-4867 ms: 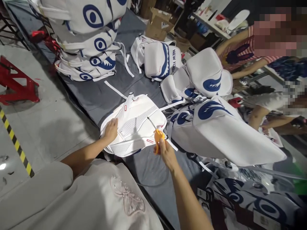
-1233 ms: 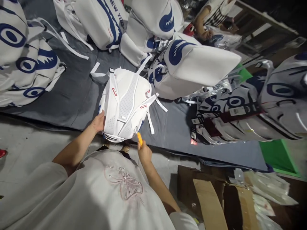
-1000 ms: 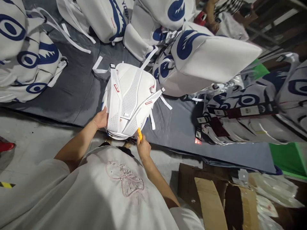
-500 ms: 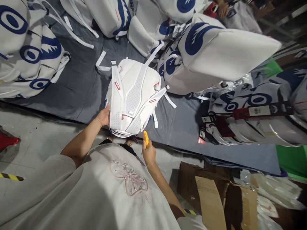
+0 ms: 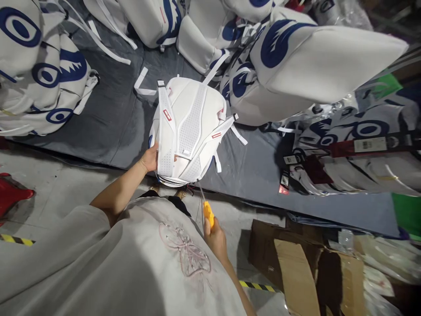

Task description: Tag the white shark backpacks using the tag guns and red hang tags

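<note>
A white backpack lies on the grey-covered table with its straps and padded back panel facing up. My left hand grips its lower left side; the fingers pass beneath the left shoulder strap and show on the other side. Below the bag's lower right corner, my right hand is closed around a yellow-handled tool. A thin line runs between the tool and the bag's bottom edge. Whether it is a slim metal shaft or a strand, I cannot tell.
More white-and-blue backpacks crowd the grey table at the left, back and right. Tagged bags lie to the right. Below the table edge are a cardboard box and plastic bags. A red object stands at the left.
My right hand and the yellow-handled tool have moved down, away from the backpack, and more of the thin line shows. My left hand keeps its hold. The view has shifted slightly.
</note>
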{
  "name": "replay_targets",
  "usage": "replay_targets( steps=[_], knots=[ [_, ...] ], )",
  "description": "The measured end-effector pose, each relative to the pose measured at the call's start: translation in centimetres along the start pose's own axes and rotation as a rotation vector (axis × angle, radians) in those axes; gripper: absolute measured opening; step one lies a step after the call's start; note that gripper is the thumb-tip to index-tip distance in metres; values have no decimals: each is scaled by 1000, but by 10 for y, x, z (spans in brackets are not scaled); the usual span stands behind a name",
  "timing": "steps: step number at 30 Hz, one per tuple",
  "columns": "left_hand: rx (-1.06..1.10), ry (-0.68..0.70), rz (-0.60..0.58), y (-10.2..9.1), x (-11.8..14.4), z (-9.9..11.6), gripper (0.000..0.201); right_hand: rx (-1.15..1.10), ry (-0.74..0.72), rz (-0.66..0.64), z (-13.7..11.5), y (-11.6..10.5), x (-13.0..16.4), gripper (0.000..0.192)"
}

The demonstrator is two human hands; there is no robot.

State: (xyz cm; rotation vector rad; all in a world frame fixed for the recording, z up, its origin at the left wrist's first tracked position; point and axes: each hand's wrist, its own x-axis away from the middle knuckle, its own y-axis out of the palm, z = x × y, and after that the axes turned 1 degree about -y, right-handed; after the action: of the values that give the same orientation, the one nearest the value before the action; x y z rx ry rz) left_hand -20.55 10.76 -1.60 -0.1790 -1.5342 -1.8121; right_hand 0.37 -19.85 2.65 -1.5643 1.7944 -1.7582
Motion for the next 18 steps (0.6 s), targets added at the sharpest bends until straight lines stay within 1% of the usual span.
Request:
replay_targets(
  steps=[2, 3, 4, 6, 7, 9, 10, 11, 12, 13, 14, 15, 16, 17, 18],
  knots=[
    [7, -1, -12, 3, -2, -3, 83, 49, -80, -112, -12, 0, 11, 47],
    [9, 2, -13, 4, -3, -4, 82, 81, -126, -165, -20, 0, 10, 44],
    [5, 11, -12, 6, -3, -4, 80, 128, -152, -205, -29, 0, 6, 40],
    [-35, 49, 19, 11, -1, -3, 73, 234, -140, -246, -43, 0, -9, 34],
    [-99, 86, 84, 14, 2, -2, 68, 276, -110, -249, -47, 0, -17, 32],
    [-293, 192, 297, 23, 13, -4, 59, 321, -54, -252, -53, 0, -29, 33],
    [-382, 247, 399, 29, 21, -8, 59, 321, -38, -251, -55, 0, -31, 34],
    [-484, 309, 489, 36, 30, -16, 64, 301, -30, -248, -57, 1, -31, 36],
    [-580, 353, 522, 42, 41, -26, 74, 276, -18, -243, -59, 1, -27, 37],
    [-673, 419, 531, 46, 51, -38, 84, 244, -3, -236, -63, 2, -22, 38],
    [-968, 555, 560, 46, 59, -49, 88, 206, 13, -224, -68, 2, -18, 39],
    [-1262, 669, 524, 42, 64, -59, 88, 163, 32, -204, -72, 3, -15, 40],
    [-1508, 748, 397, 35, 63, -66, 85, 120, 49, -180, -76, 3, -15, 40],
    [-1683, 813, 236, 24, 54, -71, 85, 80, 60, -154, -77, 3, -18, 42],
    [-1791, 871, 121, 13, 39, -75, 87, 49, 74, -122, -75, 3, -23, 43]
  ],
)
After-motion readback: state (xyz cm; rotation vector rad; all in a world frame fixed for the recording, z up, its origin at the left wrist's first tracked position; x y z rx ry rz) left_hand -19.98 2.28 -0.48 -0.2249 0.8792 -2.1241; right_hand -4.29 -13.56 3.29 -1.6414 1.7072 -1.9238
